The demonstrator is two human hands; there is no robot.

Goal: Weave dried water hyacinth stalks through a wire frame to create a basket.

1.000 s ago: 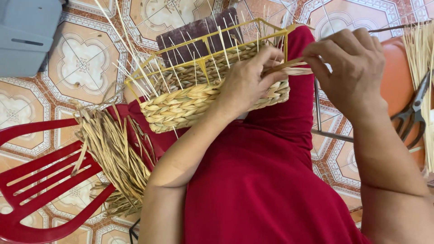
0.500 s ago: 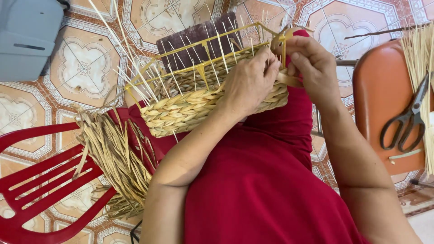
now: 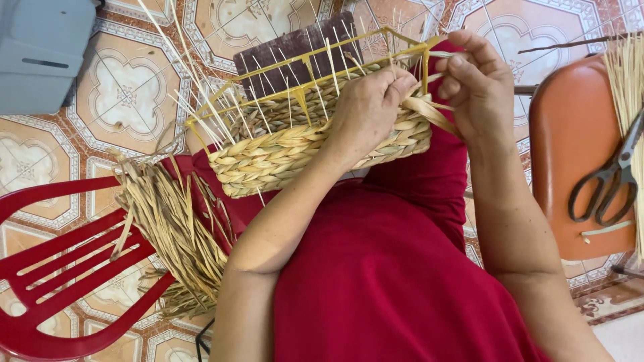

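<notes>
Left hand point(image 3: 369, 110) pressed flat against woven basket point(image 3: 315, 144) wall; right hand point(image 3: 476, 84) pinched straw strand point(image 3: 433, 110) at rim. Scissors point(image 3: 607, 181) lay on orange stool point(image 3: 570, 134).

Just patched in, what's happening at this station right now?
A person in red is weaving a straw basket built on a yellow frame, held on the lap. The left hand presses the woven wall while the right hand pinches a straw strand at the corner. Loose straw lies by a red chair; scissors rest on an orange stool.
</notes>
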